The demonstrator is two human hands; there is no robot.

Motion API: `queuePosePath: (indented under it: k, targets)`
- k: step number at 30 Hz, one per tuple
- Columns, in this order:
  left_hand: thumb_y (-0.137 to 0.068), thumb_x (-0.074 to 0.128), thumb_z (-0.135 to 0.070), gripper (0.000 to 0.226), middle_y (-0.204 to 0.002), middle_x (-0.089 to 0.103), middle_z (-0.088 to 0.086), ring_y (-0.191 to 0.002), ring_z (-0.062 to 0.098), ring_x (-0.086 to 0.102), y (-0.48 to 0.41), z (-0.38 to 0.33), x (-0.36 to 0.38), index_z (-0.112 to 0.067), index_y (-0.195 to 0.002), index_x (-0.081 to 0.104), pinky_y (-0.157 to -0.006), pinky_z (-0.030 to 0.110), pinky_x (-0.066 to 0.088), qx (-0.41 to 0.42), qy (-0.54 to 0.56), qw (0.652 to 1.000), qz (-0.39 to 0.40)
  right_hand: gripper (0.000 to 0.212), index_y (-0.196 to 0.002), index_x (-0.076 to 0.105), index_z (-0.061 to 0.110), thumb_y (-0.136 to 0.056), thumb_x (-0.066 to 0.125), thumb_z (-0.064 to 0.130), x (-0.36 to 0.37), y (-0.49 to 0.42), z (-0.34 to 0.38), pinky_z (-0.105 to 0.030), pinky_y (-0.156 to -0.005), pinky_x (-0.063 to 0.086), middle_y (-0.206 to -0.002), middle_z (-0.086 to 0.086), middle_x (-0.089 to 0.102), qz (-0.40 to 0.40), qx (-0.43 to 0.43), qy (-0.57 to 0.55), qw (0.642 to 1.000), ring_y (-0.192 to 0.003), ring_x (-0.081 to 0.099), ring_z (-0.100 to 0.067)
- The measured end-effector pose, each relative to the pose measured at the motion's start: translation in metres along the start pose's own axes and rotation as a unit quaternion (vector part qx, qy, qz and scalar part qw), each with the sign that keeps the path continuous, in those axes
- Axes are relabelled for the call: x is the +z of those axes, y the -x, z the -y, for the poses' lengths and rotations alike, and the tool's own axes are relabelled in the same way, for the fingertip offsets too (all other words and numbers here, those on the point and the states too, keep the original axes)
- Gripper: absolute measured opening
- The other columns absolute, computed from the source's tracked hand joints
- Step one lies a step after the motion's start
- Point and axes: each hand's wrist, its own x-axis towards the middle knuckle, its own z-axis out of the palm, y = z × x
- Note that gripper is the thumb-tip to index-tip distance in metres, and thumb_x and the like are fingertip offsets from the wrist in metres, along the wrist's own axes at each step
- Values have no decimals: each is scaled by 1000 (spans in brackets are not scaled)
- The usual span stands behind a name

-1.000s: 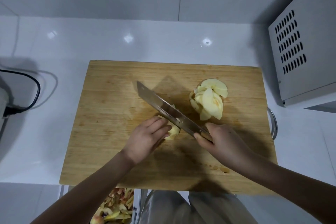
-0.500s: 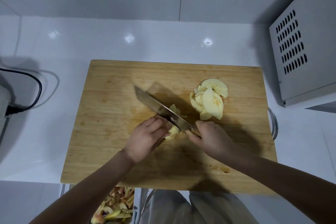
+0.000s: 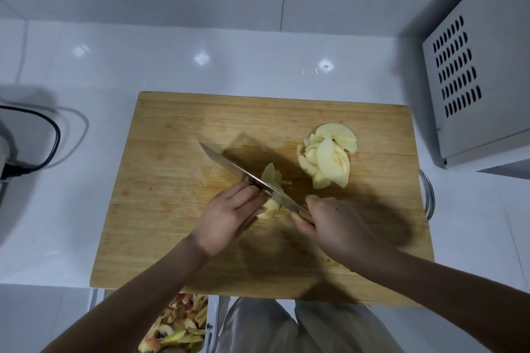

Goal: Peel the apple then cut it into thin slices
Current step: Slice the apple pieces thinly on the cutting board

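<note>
Head view: left hand (image 3: pixel 226 218) holds apple piece (image 3: pixel 268 208); right hand (image 3: pixel 335 223) grips knife (image 3: pixel 229 165).

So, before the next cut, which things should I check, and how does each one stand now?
1. Right hand grips the knife at its handle: ok.
2. Left hand holds the apple piece down on the board: ok.
3. Left fingertips away from the blade: not ok, they lie right beside it.
4. Slice pile clear of the cutting spot: ok, it sits apart at the far right.
5. Apple left to cut: cannot tell, the hand hides most of it.
6. Board steady: cannot tell.
</note>
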Motion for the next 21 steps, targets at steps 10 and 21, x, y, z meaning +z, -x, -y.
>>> queuePosePath:
  k: [10, 21]
  targets:
    - [-87, 66, -15, 21, -104, 67, 11, -98, 24, 62, 3, -5, 0, -6, -105, 70, -79, 37, 55, -12, -4, 1000, -14, 26, -77, 48, 23, -94, 46, 41, -6, 1, -11, -16, -44, 27, -63, 10, 47, -20, 29, -85, 996, -52, 45, -4]
    - [-88, 63, -19, 20, -105, 69, 11, -101, 22, 58, 2, -7, 1, -6, -102, 71, -82, 34, 54, -18, -5, 999, -33, 25, -82, 41, 26, -96, 38, 46, -13, 19, -7, -17, -45, 26, -65, 12, 42, 18, 27, -12, 999, -56, 44, -3]
